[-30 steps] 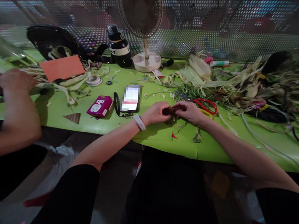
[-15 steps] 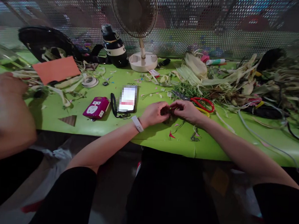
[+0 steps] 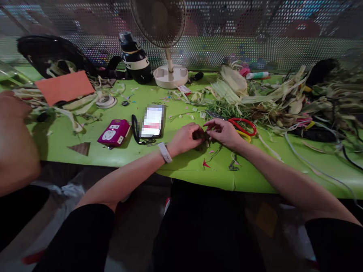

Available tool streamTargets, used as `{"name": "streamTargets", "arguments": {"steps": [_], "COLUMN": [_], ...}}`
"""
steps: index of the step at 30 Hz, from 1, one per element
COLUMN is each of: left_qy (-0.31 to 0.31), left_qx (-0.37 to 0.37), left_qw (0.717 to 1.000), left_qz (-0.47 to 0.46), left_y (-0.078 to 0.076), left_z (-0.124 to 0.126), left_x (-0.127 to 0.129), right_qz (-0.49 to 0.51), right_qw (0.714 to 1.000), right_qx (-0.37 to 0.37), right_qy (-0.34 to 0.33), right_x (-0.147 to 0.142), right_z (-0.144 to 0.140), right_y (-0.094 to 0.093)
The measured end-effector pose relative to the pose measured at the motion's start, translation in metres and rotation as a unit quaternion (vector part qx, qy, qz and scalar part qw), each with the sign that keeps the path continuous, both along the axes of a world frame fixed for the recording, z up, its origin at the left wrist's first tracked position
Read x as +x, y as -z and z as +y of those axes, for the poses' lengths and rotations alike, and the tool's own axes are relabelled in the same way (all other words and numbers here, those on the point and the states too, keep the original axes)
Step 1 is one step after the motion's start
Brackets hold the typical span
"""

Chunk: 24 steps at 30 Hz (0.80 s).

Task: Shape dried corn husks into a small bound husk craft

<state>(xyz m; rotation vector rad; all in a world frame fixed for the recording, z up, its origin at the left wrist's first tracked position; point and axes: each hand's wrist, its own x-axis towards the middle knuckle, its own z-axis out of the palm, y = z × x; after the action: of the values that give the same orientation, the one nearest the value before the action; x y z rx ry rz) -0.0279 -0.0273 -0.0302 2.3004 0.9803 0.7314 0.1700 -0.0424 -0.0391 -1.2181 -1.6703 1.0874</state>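
left hand (image 3: 187, 140) curled, its grip hidden; right hand (image 3: 223, 133) appears to pinch a small scrap (image 3: 208, 141) at thumb and forefinger. scrap sits between the hands, over the bench (image 3: 179, 168); long axis indeterminable. red-handled scissors (image 3: 254, 127) lie just beyond right hand.

Lime-green counter (image 3: 215, 180), bright spots of red, magenta and orange.
Plain orange card (image 3: 65, 87) at ten o'clock; magenta socket block (image 3: 114, 132) with a white panel at nine, near a brown-striped triangle (image 3: 80, 148); black bottle (image 3: 138, 64) banded in white with dark lettering at eleven; cream and pale-green husks (image 3: 231, 92) at two; red scissors handle (image 3: 244, 120) at three; white wristband (image 3: 165, 152) at eight; solid black sleeves (image 3: 79, 236) at seven and four.
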Motion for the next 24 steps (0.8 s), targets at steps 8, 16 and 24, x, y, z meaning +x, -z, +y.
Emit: {"name": "streamTargets", "arguments": {"steps": [8, 16, 24], "left_qy": [0.024, 0.03, 0.059], "left_qx": [-0.108, -0.102, -0.127], "left_qw": [0.992, 0.991, 0.983], "left_qz": [-0.058, -0.078, -0.117], "left_y": [0.005, 0.003, 0.008], "left_z": [0.004, 0.004, 0.012], "left_x": [0.003, 0.003, 0.004], "right_qz": [-0.062, -0.12, -0.078], "right_qw": [0.992, 0.981, 0.995], "right_qx": [0.101, 0.146, 0.062], "right_qy": [0.036, 0.035, 0.026], "right_x": [-0.001, -0.001, 0.002], "right_z": [-0.003, -0.004, 0.002], "right_y": [-0.001, -0.005, -0.001]}}
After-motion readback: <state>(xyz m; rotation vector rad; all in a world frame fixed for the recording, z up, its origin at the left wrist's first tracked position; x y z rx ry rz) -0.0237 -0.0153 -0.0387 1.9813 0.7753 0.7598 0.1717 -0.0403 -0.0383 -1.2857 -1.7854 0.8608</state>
